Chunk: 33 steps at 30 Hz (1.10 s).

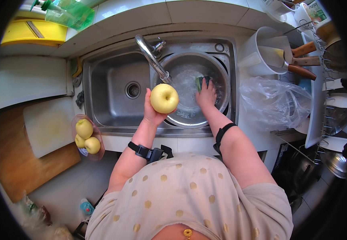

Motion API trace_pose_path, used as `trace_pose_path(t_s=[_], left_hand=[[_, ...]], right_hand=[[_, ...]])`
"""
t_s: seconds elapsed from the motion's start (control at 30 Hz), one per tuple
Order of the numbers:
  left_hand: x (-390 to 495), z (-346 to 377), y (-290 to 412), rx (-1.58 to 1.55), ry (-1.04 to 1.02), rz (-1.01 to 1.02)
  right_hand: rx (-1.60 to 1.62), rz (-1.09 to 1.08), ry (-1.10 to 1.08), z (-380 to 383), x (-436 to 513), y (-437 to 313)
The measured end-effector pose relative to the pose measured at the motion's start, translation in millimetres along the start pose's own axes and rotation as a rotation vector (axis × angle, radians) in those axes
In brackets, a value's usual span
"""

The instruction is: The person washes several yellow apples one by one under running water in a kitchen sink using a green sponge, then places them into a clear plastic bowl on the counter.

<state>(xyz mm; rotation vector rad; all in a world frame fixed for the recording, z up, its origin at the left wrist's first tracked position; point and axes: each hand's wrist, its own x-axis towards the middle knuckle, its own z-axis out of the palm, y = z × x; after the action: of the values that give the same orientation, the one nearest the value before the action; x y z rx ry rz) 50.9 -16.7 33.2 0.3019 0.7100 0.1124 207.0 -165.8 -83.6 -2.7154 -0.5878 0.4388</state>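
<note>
My left hand [154, 114] holds a pale yellow apple [164, 98], stem hollow facing up, just below the faucet spout [165, 75]. On the right, my right hand [207, 94] reaches into a round metal basin [173, 120] of water set in the right sink bowl. Its fingers are on a dark green scrubbing cloth or sponge [198, 84], partly hidden under them. Several more yellow apples [84, 129] lie in a pink translucent dish [100, 138] to the left of the sink.
The left sink bowl [113, 90] has a drain. A white cutting board [49, 129] lies on a wooden board [8, 162] at left. Right of the sink are a clear plastic bag [275, 102], a white container [252, 57] with wooden-handled knives [305, 61], and a wire dish rack [326, 108].
</note>
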Motion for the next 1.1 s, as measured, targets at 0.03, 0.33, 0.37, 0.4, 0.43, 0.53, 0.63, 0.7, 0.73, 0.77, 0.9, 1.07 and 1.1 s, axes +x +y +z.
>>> trace_pose_path(t_s=[0.03, 0.33, 0.37, 0.4, 0.43, 0.53, 0.63, 0.7, 0.73, 0.77, 0.9, 1.07, 1.1], left_hand=[[-0.1, -1.3, 1.1, 0.002, -0.004, -0.004], [2.5, 5.4, -5.0, 0.044, 0.154, 0.044], [3.0, 8.5, -6.0, 0.015, 0.145, 0.062], [3.8, 11.0, -5.6, -0.018, 0.114, 0.071], [4.4, 12.8, -5.5, -0.007, 0.093, 0.105], [4.9, 10.7, 0.3, 0.008, 0.073, 0.107], [5.1, 4.3, 6.2, 0.168, 0.076, 0.059], [6.9, 3.3, 9.3, 0.369, 0.092, 0.087], [4.3, 2.6, 12.3, 0.315, 0.095, 0.037], [1.2, 2.5, 17.1, 0.283, 0.080, -0.018], [-9.5, 3.0, 30.1, 0.193, -0.005, -0.014], [-7.3, -7.5, 26.0, 0.309, -0.261, -0.060], [-5.7, -11.0, 24.0, 0.293, -0.248, -0.072]], right_hand=[[-0.092, -0.068, -0.104, 1.3, -2.5, 3.8], [0.894, -0.295, -0.287, -78.5, -46.3, -73.4], [0.774, -0.384, -0.229, -85.2, -57.3, -79.1], [0.623, -0.460, -0.151, -89.9, -62.8, -82.6], [0.590, -0.556, -0.053, -93.1, -68.2, -83.9], [0.642, -0.671, -0.080, -98.6, -68.5, -79.0], [0.551, -0.800, -0.161, -109.8, -50.2, -67.3], [0.401, -0.914, -0.210, -118.2, -34.0, -58.6], [0.217, -0.887, -0.348, -119.6, -25.6, -53.8], [0.054, -0.895, -0.445, -119.3, -16.1, -46.8], [-0.063, -0.523, -0.343, -85.7, 6.4, -8.5], [0.076, 0.135, -0.390, -18.4, -2.3, -4.6], [0.277, 0.154, -0.470, -16.2, 0.0, -10.7]])
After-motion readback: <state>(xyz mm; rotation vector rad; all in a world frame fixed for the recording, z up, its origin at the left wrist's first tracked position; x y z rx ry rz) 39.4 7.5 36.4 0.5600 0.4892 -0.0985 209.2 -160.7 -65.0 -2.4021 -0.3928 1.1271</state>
